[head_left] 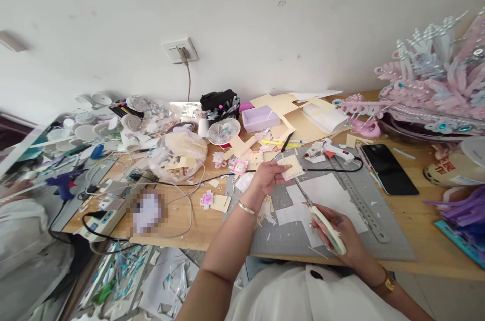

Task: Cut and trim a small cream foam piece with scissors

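L hand (268,177) holds sm. cream card (291,167) w/ scalloped edges.

desk (413,240): smooth wood, slight sheen | scissors (326,227): shiny metal blades, pale plastic-looking handles | phone (390,168): glossy black front | ruler (364,207): grey, metallic-looking | white sheets (322,194): matt paper | black pouch (217,99): matt cloth
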Tool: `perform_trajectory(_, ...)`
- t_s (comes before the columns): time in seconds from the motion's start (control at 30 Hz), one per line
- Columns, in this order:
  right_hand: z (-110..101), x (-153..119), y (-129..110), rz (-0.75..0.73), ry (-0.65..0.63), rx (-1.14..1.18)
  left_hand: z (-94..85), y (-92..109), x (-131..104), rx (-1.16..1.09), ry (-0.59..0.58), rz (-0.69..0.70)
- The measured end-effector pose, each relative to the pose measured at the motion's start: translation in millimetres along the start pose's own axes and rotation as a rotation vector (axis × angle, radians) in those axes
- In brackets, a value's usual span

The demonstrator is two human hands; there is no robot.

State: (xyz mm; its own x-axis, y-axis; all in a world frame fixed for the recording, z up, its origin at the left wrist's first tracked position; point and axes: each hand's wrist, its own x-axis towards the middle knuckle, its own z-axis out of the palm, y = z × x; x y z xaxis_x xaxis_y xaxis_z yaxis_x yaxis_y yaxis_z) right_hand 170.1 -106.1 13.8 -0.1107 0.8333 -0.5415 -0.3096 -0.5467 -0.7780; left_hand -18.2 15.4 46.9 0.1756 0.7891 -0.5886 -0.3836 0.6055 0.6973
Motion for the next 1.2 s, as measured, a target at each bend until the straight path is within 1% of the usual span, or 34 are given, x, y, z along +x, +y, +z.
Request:
perform_trajectory(0.3,-4.1,1.3,4.3,-0.043,-0.005,-0.052,-1.4,-2.3,2.0,-0.011,-0.016,-0.008)
perform_trajectory(0.57,-4.5,0.7,6.5,-0.022,0.026,-0.066,-0.9,-0.4,1.8,-0.027,-0.003,-0.056)
perform_trajectory(0.67,-3.6,1.7,6.8,-0.014,0.052,-0.057,1.1,1.1,-0.1,-0.025,0.001,-0.053)
perform_trajectory(1.03,-7.6,5.2,11.0,-0.014,0.046,-0.042,-2.3,-3.6,4.4,-0.032,-0.013,-0.035)
perform_trajectory(1.2,-7.1,4.7,11.6,-0.015,0.060,-0.049,-1.2,-1.9,2.4,-0.041,-0.010,-0.034)
